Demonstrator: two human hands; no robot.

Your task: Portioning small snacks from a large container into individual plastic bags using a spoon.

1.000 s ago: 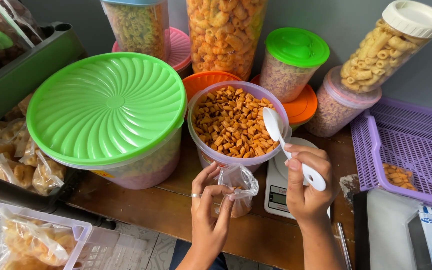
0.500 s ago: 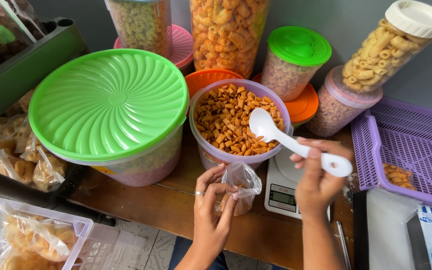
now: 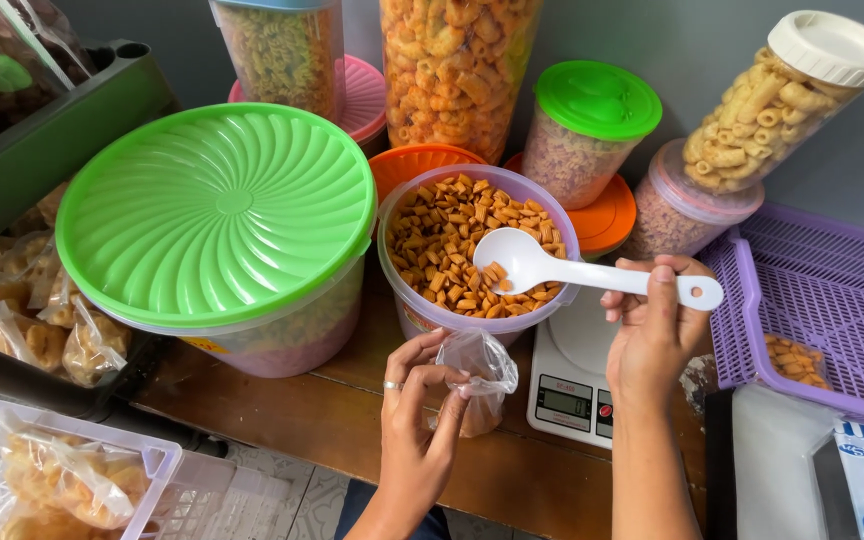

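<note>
While the left hand pinches open a small clear plastic bag at the near edge of the wooden worktop, the right hand grips a white spoon by its handle, the bowl carrying a few brown snack pieces above the open purple tub. That tub sits on a white kitchen scale, just beyond the bag. Left stands a green-lidded tub; right, a purple basket. Jars of snacks line the far edge against a grey wall.
</note>
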